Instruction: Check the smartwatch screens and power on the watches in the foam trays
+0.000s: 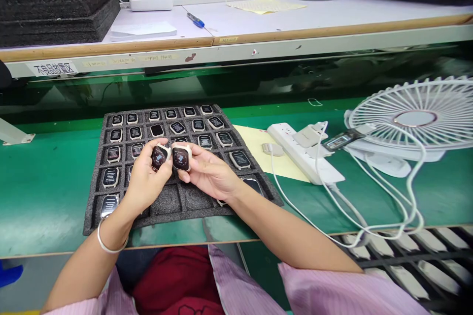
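My left hand (150,174) is closed round a smartwatch body (159,157) with a dark lit screen and no strap. Close beside it, a second smartwatch (181,158) with a pale case is gripped by my right hand (210,172). Both screens face up toward me and show a small bluish figure. Beneath the hands lies a black foam tray (195,197) split into square pockets. Several watch bodies sit in its pockets, most with lines of text on their screens, such as one watch (240,159) at the right. My hands and forearms hide part of the tray.
Right of the tray are a yellow sheet (254,150), a white power strip (306,155) with chargers and looping cables, and a white fan (414,118). A raised shelf (258,27) runs along the back, with foam blocks (55,5) stacked at left. Another tray (414,266) sits lower right.
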### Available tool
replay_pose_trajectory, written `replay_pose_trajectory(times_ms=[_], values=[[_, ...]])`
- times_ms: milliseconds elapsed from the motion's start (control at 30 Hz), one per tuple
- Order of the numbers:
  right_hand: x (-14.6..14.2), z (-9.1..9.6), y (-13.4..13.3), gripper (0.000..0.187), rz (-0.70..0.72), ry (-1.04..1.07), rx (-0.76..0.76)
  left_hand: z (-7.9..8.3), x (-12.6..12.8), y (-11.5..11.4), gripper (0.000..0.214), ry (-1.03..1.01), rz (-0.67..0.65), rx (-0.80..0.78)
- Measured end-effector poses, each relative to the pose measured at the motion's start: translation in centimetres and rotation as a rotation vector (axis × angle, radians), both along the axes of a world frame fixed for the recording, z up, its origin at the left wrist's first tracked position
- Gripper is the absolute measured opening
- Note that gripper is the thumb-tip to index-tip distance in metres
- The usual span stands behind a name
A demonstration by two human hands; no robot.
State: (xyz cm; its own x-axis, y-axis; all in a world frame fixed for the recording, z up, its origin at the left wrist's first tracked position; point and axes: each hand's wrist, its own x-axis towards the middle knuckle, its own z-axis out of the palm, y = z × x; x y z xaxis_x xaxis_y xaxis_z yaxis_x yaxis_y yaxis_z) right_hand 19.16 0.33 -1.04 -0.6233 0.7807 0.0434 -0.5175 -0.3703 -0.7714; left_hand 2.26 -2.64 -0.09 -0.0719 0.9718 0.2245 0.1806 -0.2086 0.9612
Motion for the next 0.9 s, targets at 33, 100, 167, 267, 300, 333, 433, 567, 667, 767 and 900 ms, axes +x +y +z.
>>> replay_pose_trajectory(times_ms=[33,100,167,267,300,333,433,567,667,767,900], values=[[-0.01,0.01,-0.01,0.045,0.000,0.000,0.003,0.00,0.00,0.00,0.039,0.002,0.000,0.004],[-0.01,0.06,-0.02,0.044,-0.001,0.005,0.005,0.02,0.03,0.00,0.039,0.000,-0.001,0.002],[-0.01,0.12,-0.02,0.044,-0.002,0.014,0.003,0.05,0.06,-0.01,0.039,-0.007,0.000,-0.008],[-0.01,0.17,-0.01,0.044,0.002,0.026,-0.004,0.10,0.07,0.00,0.040,-0.017,0.003,-0.020],[-0.01,0.17,-0.01,0.044,0.002,0.026,-0.003,0.10,0.07,0.00,0.040,-0.018,0.003,-0.021],[-0.02,0.16,-0.01,0.044,0.004,0.024,-0.002,0.11,0.06,0.01,0.040,-0.018,0.004,-0.019],[-0.04,0.13,-0.03,0.044,0.006,0.019,0.003,0.10,0.05,0.00,0.041,-0.016,0.001,-0.018],[0.00,0.12,-0.01,0.044,0.007,0.038,-0.003,0.08,0.09,-0.01,0.041,-0.034,-0.005,-0.030],[0.05,0.06,0.02,0.044,0.007,0.044,-0.005,0.08,0.07,0.01,0.043,-0.042,-0.006,-0.024],[0.09,-0.04,-0.01,0.044,0.018,0.040,0.007,0.08,0.00,-0.01,0.042,-0.032,-0.010,-0.010],[0.11,-0.06,-0.02,0.043,0.005,0.002,0.012,0.24,0.05,0.02,0.040,-0.066,0.005,-0.010]])
